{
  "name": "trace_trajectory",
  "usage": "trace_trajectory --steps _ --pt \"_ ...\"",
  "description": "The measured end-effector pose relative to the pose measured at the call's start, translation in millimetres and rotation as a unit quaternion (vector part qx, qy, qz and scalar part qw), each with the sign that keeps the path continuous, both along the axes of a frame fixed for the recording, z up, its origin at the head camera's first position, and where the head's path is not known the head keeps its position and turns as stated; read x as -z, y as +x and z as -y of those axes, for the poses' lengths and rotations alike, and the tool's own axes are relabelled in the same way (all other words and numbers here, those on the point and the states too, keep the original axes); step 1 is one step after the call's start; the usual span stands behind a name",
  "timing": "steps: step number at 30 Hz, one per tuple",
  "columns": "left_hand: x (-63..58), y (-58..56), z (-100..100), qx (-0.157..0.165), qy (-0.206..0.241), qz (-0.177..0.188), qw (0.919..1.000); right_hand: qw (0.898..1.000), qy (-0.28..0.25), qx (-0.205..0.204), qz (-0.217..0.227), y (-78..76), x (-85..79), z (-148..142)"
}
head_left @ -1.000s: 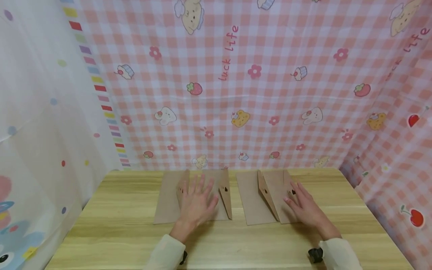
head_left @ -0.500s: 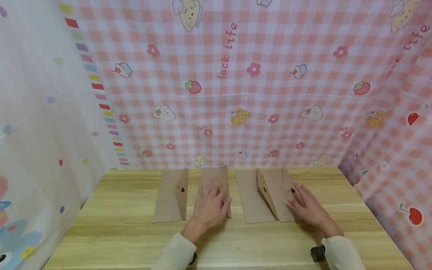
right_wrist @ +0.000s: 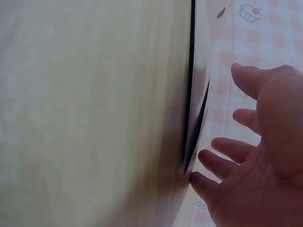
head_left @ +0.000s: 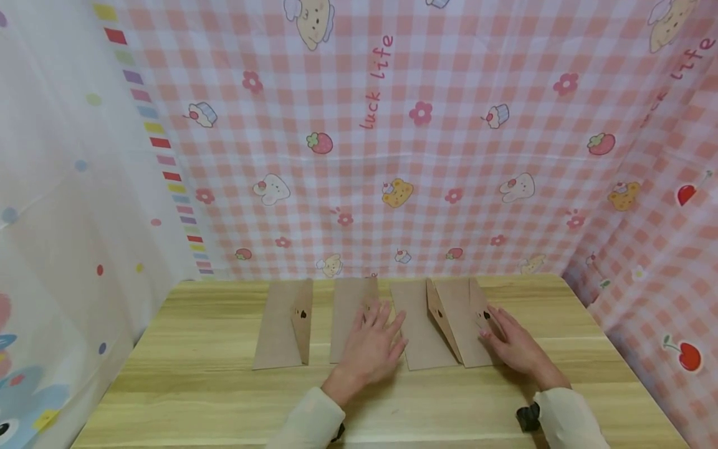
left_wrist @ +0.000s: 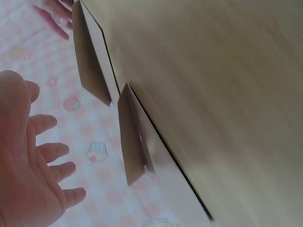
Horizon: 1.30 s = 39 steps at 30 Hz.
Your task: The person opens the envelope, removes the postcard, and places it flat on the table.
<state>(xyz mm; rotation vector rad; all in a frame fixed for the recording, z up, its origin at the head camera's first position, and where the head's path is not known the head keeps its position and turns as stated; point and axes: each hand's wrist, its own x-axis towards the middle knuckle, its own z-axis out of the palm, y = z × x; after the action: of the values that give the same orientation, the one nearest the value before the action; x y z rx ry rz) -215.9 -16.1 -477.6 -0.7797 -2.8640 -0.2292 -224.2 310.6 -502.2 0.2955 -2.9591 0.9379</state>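
Note:
Several brown paper envelopes lie in a row on the table, their flaps partly raised. My left hand, fingers spread and fairly straight, is over the lower right part of the second envelope and the gap beside the third envelope. In the left wrist view its palm shows with nothing held. At the right edge of the rightmost envelope, my right hand has its fingers extended over the flap. Seen from the right wrist, it holds nothing; whether it touches the paper I cannot tell.
The leftmost envelope lies apart from the second, with a dark heart mark on its flap. The wooden table ends at a pink checked cloth behind. Patterned cloths hang on both sides.
My left hand has moved right, from between the two left envelopes across the second one, uncovering the leftmost envelope. My right hand stays nearly in place.

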Motion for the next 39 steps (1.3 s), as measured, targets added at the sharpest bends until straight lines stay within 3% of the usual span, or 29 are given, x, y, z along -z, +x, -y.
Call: trace_trajectory --steps 12,18,27,31,39 --pt "2.8 5.6 -31 0.042 -0.029 0.013 0.9986 1.000 0.004 0.011 0.020 -1.5 3.1 -5" --pt "0.6 10.8 -52 0.080 -0.049 0.020 0.9954 0.999 0.024 0.018 0.039 -3.8 2.8 -4" --pt "7.9 14.5 -82 0.138 -0.095 0.026 0.9855 0.996 0.042 0.045 0.058 -5.6 -0.3 1" --pt "10.4 15.8 -95 0.147 -0.122 0.033 0.9811 0.995 0.042 0.053 0.069 -7.7 1.8 1" --pt "13.5 17.7 -117 0.154 -0.183 0.026 0.9707 0.996 0.053 0.057 0.049 -9.1 2.0 5"
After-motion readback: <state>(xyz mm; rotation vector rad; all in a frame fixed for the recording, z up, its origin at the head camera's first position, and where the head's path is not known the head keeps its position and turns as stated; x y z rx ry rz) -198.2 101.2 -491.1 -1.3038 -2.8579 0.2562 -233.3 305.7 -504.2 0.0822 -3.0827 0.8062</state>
